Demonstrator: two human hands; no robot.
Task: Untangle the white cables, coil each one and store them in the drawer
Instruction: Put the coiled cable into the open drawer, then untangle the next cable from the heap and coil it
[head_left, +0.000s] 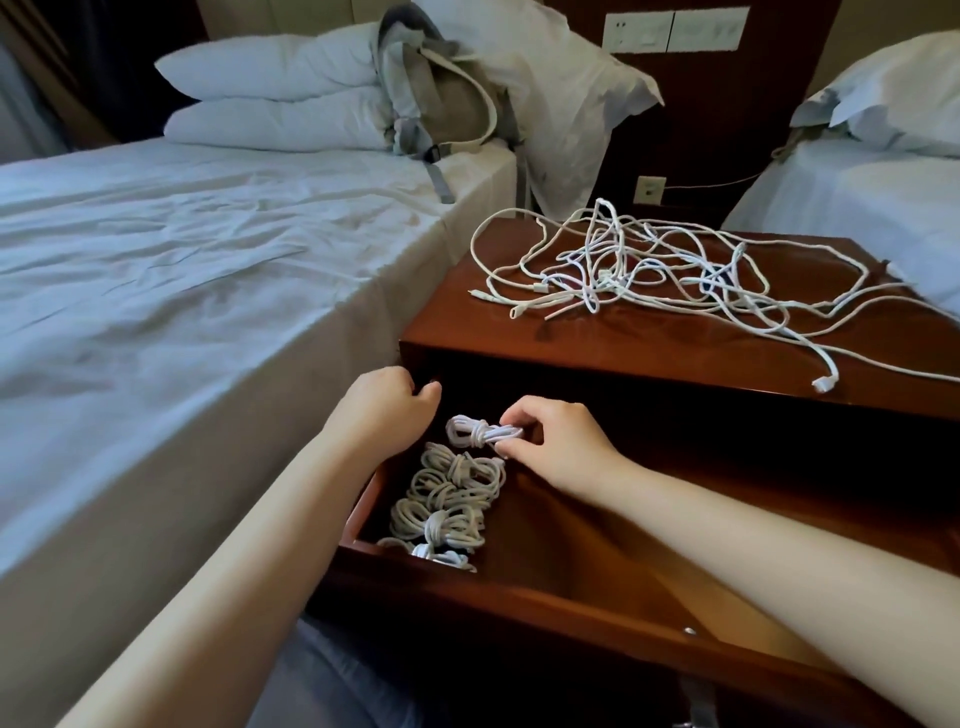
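Cables (649, 265): a loose white tangle on the nightstand (675, 358) top, spread from its rear left corner to its right edge, with one plug end lying near the front right edge.
Coil (475, 431): one tied white bundle, held just above the rear left part of the open drawer (519, 597).
Stored coils (452, 499): several tied bundles lying in a row along the drawer's left wall, from the front corner back, touching one another.
Right hand (550, 447): over the drawer, fingertips and thumb pinching the right end of the coil.
Left hand (384, 400): at the drawer's rear left corner, under the nightstand's front edge, fingers curled; I cannot tell whether they grip the drawer wall or nothing.
Drawer: pulled well out of the nightstand, its right part dark.
Bed (208, 260): left of the nightstand, with a rumpled white sheet, stacked pillows (270, 98) and a grey backpack (441, 104) at its head.
Second bed (857, 208): at the nightstand's right edge.
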